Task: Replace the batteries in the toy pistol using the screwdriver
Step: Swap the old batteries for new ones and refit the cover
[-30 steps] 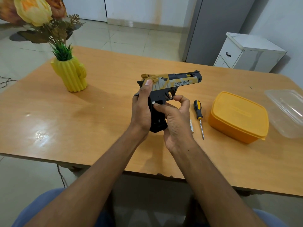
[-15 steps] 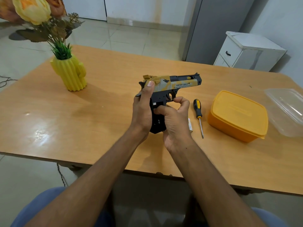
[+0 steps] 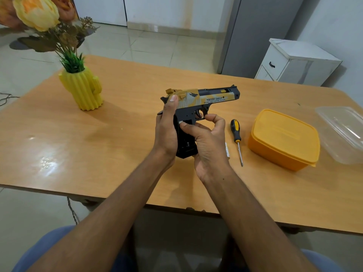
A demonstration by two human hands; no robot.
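Note:
I hold a yellow, grey and black toy pistol upright over the middle of the table, barrel pointing right. My left hand wraps the back of its black grip, thumb up on the slide. My right hand presses on the front of the grip, thumb across it and fingers curled under the trigger guard. A screwdriver with a black and yellow handle lies on the table just right of my right hand, tip toward me. A small white battery lies beside it, partly hidden by my right hand.
An orange lidded box stands right of the screwdriver, with a clear plastic container at the table's right edge. A yellow cactus vase with flowers stands at the back left. The wooden table ends close to my lap.
My right thumb has slid up along the pistol grip and the fingers have shifted under the trigger guard. The pistol and left hand have stayed almost still.

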